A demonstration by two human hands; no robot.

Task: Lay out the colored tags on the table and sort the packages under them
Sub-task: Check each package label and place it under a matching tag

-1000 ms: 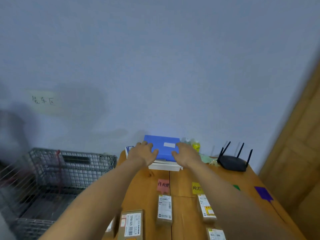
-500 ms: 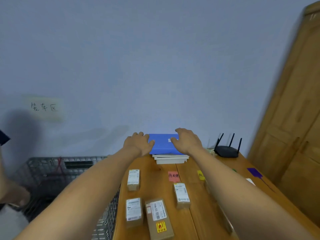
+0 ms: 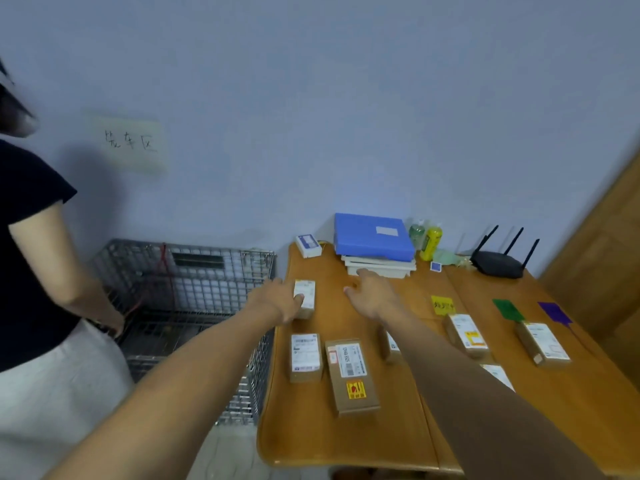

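Now that both hands have come off the flat blue folder (image 3: 372, 235) at the back of the wooden table (image 3: 311, 434), the left hand (image 3: 278, 301) pinches a small brown cardboard package (image 3: 305, 296) near the table's left edge, while the right hand (image 3: 375, 297) hovers spread and empty. Sorting probably resumes: this package lies under no visible tag, well apart from the yellow paper tag (image 3: 442, 304).

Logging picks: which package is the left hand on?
The rearmost package in the left column; the left hand has its thumb on it. Every other package lies nearer the camera.
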